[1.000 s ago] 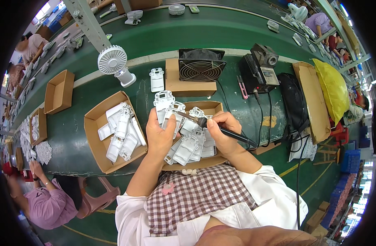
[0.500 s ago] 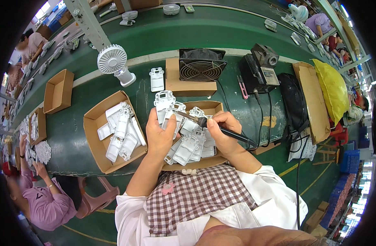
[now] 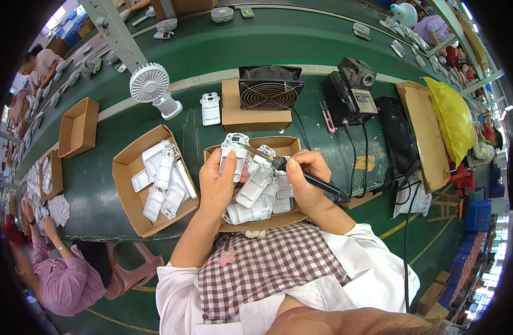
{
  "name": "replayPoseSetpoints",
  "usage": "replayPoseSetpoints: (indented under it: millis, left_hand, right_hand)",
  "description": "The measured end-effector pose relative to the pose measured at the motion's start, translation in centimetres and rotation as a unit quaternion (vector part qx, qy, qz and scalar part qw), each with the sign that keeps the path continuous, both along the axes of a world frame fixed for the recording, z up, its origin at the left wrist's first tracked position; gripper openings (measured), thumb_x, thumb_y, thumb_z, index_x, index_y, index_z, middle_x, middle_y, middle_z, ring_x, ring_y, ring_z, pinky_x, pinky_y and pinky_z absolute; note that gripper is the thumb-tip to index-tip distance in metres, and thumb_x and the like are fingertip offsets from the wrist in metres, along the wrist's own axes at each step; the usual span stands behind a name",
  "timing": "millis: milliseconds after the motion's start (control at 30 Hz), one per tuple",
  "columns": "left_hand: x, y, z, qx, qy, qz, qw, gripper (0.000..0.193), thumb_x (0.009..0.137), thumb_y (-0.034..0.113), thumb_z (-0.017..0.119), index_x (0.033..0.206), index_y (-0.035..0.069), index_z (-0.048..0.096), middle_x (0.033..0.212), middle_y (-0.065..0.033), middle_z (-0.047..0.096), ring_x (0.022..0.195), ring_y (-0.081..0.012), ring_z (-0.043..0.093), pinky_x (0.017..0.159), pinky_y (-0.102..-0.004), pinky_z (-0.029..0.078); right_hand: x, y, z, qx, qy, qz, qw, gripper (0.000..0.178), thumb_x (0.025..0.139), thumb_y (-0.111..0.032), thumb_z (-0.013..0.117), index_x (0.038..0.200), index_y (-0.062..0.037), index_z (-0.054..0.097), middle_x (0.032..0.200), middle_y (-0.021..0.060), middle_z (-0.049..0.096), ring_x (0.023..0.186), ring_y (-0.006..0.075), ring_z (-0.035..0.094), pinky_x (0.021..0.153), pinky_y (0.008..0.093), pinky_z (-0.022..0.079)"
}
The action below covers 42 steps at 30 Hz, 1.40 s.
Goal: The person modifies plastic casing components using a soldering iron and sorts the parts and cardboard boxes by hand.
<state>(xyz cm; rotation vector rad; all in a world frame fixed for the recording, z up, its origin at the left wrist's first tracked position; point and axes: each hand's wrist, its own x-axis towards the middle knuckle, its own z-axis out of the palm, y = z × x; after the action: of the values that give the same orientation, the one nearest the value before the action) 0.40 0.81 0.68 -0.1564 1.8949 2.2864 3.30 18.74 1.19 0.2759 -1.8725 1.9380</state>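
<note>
Fingers of the left hand (image 3: 214,183) pinch a white plastic housing (image 3: 232,158), thumb pressed flat on its front, other fingers mostly hidden behind. Housing is at centre frame, held roughly upright above an open cardboard box (image 3: 288,144). Right hand (image 3: 308,177), right of centre, has thumb and fingertips closed around the black handle of a soldering iron (image 3: 324,185); remaining fingers curled, partly hidden. Iron points to upper left, metal tip at the housing's upper right edge; touching or just beside, cannot tell.

Box under the hands holds a loose heap of white parts (image 3: 253,191). Second open box (image 3: 126,158) left of centre, more white pieces (image 3: 166,174) lying at mixed angles inside. Single white part (image 3: 210,111) lies on the green table (image 3: 100,192), upper middle, just left of a closed carton (image 3: 255,119) with a black square fan (image 3: 270,94) standing on it. White handheld fan (image 3: 150,84) upright, upper left. Upper right: black soldering station (image 3: 339,96), pink-handled tool (image 3: 328,118) just left of it. Black bag (image 3: 397,131) and yellow sack (image 3: 453,120) near right side. Co-worker in pink top (image 3: 71,283) lower left, hands near a white pile (image 3: 59,210)
</note>
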Motion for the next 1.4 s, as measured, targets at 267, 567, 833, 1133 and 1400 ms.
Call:
replayPoseSetpoints:
  millis: [267, 567, 833, 1133, 1400]
  left_hand:
    - [0.26, 0.10, 0.32, -0.010, -0.005, 0.013, 1.000, 0.020, 0.094, 0.017, 0.050, 0.096, -0.002, 0.058, 0.075, -0.0084, 0.063, 0.060, -0.0119, 0.061, 0.051, -0.0239, 0.052]
    - [0.28, -0.03, 0.47, -0.007, -0.006, 0.012, 1.000, 0.019, 0.094, 0.016, 0.050, 0.095, -0.002, 0.058, 0.074, -0.0080, 0.063, 0.059, -0.0114, 0.061, 0.051, -0.0233, 0.051]
    - [0.31, -0.02, 0.40, 0.006, -0.007, 0.012, 1.000, 0.018, 0.094, 0.015, 0.050, 0.095, -0.002, 0.057, 0.074, -0.0079, 0.062, 0.059, -0.0112, 0.060, 0.050, -0.0229, 0.050]
    - [0.42, -0.01, 0.31, -0.021, -0.013, -0.001, 1.000, 0.017, 0.094, 0.015, 0.051, 0.092, -0.001, 0.058, 0.074, -0.0065, 0.063, 0.059, -0.0098, 0.060, 0.050, -0.0230, 0.051]
    - [0.45, 0.00, 0.44, -0.025, -0.017, -0.010, 0.999, 0.016, 0.093, 0.015, 0.052, 0.092, 0.000, 0.058, 0.073, -0.0052, 0.063, 0.059, -0.0081, 0.059, 0.050, -0.0224, 0.051]
  right_hand:
    - [-0.08, -0.03, -0.11, 0.036, -0.041, 0.016, 0.998, 0.011, 0.084, -0.006, 0.064, 0.081, -0.0022, 0.055, 0.068, 0.0033, 0.058, 0.056, 0.0063, 0.050, 0.050, 0.0215, 0.040]
    - [-0.21, -0.13, -0.10, 0.048, -0.031, 0.018, 0.998, 0.011, 0.084, -0.007, 0.065, 0.081, -0.0023, 0.055, 0.068, 0.0035, 0.058, 0.056, 0.0061, 0.049, 0.049, 0.0216, 0.038]
    - [-0.13, -0.13, -0.04, 0.044, -0.038, 0.016, 0.998, 0.012, 0.084, -0.007, 0.065, 0.080, -0.0021, 0.055, 0.068, 0.0030, 0.057, 0.057, 0.0055, 0.049, 0.050, 0.0212, 0.038]
    - [-0.02, -0.08, 0.37, 0.013, -0.044, 0.029, 0.999, 0.011, 0.085, -0.005, 0.063, 0.083, -0.0017, 0.053, 0.074, 0.0041, 0.059, 0.061, 0.0059, 0.050, 0.054, 0.0210, 0.041]
    - [-0.09, -0.55, 0.65, 0.016, -0.049, 0.021, 0.998, 0.011, 0.084, -0.001, 0.062, 0.080, -0.0007, 0.052, 0.070, 0.0023, 0.055, 0.059, 0.0048, 0.044, 0.053, 0.0198, 0.035]
